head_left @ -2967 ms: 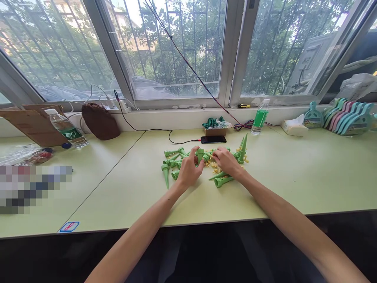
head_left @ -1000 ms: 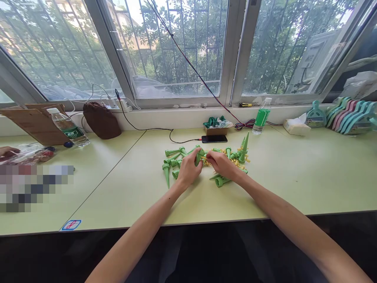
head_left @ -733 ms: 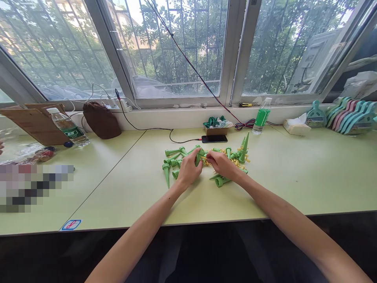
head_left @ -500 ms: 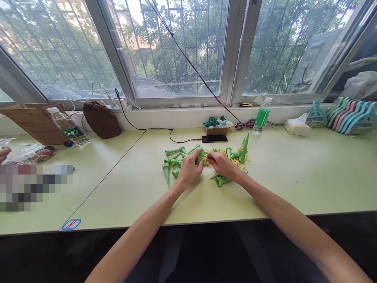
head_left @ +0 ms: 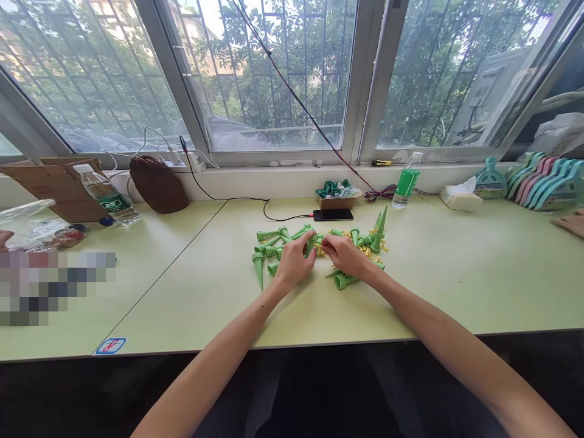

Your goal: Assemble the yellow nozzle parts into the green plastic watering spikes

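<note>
My left hand (head_left: 294, 263) is closed around a green plastic spike (head_left: 311, 243), held over the pile at the middle of the table. Close beside it, my right hand (head_left: 345, 254) is pinched, and whatever lies between its fingertips is hidden. More hollow green spikes (head_left: 258, 269) with wide capped or open ends lie around both hands. One tall green spike (head_left: 381, 230) stands upright to the right of my right hand. Small yellow pieces (head_left: 364, 242) are scattered among the spikes, partly covered by my hands.
Behind the pile lie a phone (head_left: 333, 215) on a cable and a small box (head_left: 337, 201) of green material. A bottle (head_left: 406, 181), tissues (head_left: 460, 196) and coloured dustpans (head_left: 547, 182) stand at right. Another person's hand (head_left: 572, 222) rests at the right edge; another's hand (head_left: 4, 240) shows far left.
Another person's hand has appeared at the right edge. At far left, a clear plastic bag has risen near the other person's hand. My own hands have hardly moved.
</note>
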A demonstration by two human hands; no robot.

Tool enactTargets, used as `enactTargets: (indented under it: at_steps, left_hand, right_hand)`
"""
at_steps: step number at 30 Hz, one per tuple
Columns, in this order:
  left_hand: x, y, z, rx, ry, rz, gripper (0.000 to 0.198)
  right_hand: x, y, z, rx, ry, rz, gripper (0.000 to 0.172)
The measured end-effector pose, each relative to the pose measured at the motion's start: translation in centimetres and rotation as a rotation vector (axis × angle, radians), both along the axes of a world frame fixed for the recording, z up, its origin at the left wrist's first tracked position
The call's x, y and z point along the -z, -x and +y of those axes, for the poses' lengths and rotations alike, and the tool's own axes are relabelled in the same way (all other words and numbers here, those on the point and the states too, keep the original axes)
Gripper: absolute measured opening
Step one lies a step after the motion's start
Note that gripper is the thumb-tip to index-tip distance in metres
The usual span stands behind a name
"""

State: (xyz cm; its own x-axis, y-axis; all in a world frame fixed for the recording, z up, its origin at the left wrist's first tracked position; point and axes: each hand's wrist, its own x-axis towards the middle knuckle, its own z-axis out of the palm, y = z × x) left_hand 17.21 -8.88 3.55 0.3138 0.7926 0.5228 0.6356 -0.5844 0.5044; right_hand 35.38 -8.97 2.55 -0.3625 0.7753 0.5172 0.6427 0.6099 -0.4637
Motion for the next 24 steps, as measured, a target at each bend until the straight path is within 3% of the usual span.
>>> enactTargets:
  at_steps: [24]
  left_hand:
    - [0.63, -0.23, 0.24, 0.009, 0.047, -0.022, 0.037]
  right_hand:
    - [-0.09, 0.11, 0.09, -0.008, -0.014, 0.065, 0.015]
